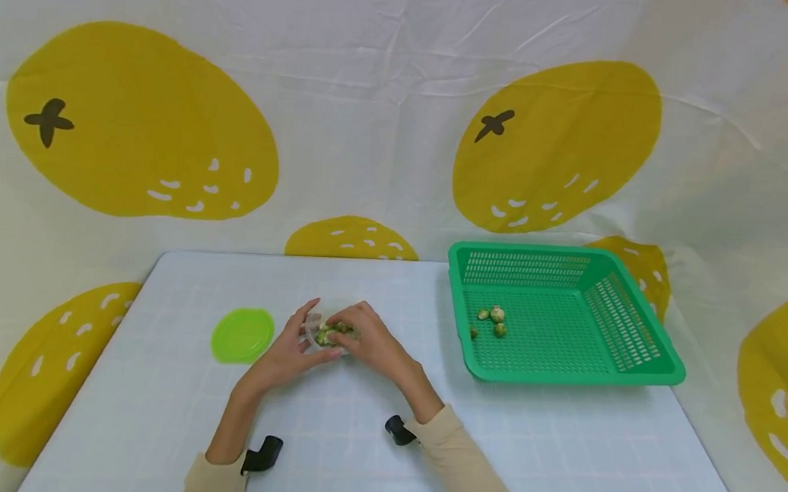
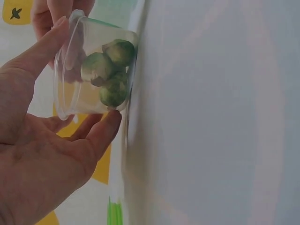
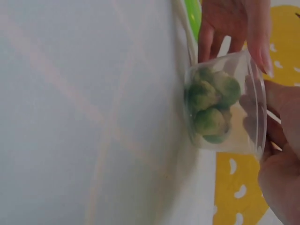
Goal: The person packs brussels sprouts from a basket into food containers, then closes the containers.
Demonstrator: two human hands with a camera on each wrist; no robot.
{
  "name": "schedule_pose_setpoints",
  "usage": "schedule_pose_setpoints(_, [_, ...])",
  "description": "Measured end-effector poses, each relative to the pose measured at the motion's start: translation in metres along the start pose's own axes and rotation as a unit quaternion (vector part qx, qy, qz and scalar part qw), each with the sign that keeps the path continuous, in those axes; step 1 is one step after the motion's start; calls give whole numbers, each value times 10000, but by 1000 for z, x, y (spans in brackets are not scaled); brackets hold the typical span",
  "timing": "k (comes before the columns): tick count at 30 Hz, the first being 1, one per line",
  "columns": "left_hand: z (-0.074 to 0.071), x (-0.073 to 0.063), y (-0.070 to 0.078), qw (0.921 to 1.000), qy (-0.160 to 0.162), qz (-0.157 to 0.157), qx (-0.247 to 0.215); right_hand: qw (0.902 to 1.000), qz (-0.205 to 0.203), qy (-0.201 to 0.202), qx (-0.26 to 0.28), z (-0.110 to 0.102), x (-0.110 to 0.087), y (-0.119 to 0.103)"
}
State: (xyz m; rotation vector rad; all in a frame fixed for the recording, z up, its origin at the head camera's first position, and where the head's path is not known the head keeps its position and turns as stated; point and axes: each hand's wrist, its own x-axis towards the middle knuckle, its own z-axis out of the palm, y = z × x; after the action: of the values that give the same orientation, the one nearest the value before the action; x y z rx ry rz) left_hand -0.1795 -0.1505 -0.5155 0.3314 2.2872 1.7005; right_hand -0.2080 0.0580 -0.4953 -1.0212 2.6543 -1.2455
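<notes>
In the middle of the table stands a clear plastic tub (image 2: 101,33) with several green Brussels sprouts (image 3: 209,122) gathered at its bottom. My left hand (image 1: 283,356) holds the tub from the left, thumb at the near rim and fingers round the far side. From the right, my right hand (image 1: 376,344) dips its bent fingers through the tub's mouth. Through the clear wall those fingers (image 3: 253,124) show just above the sprouts, with no sprout visible between them. Whether a fingertip touches one is hard to make out.
A bright green round lid (image 1: 242,335) lies on the table left of the tub. To the right, a green perforated plastic basket (image 1: 570,380) holds several more sprouts (image 1: 497,313) in its left part. A white cloth with yellow fruit prints (image 1: 394,147) hangs behind the table's back edge.
</notes>
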Motion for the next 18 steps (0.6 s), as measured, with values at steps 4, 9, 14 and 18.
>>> schedule_pose_setpoints(4, [0,0,2,10000,-4,-80,18,9985,-186,138,504,-12,-7,-1])
schedule_pose_setpoints(9, [-1,-2,0,9997,43,-222,93,9974,-342,377,512,-26,-16,-4])
schedule_pose_setpoints(14, [-1,-2,0,9996,75,-249,120,9983,-186,456,316,-42,-23,-10])
schedule_pose_setpoints(18, [-1,0,0,9996,75,-219,145,9975,-157,693,-18,-59,-30,-13])
